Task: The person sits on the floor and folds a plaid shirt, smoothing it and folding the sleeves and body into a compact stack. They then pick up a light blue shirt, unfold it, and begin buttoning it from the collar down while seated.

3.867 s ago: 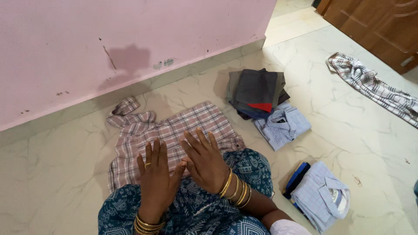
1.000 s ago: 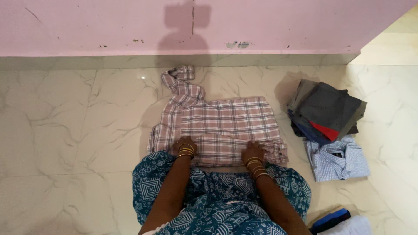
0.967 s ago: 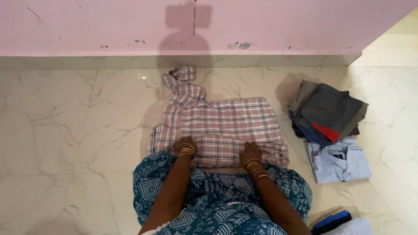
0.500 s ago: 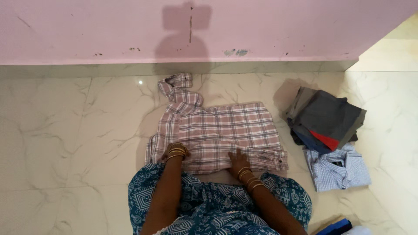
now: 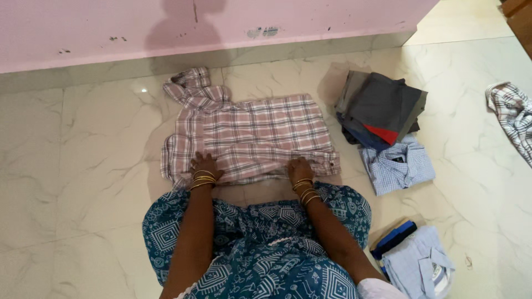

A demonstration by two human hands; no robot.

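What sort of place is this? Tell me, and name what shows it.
Probably a room in a home: a polished white marble-look tiled floor, a scuffed pink painted wall, and a stack of folded dark garments beside the pink-and-white checked cotton shirt spread on the floor.

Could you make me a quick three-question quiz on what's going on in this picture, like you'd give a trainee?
1. True or false: both hands rest on the near edge of the pink checked shirt.
2. What lies directly in front of the dark folded pile, nearer the person? A) a towel B) a folded light blue checked shirt C) a shoe
3. Which garment lies unfolded at the far right?

Key
1. True: the left hand and the right hand both press on that edge.
2. B, the folded light blue checked shirt.
3. The white and dark checked shirt, crumpled on the marble floor.
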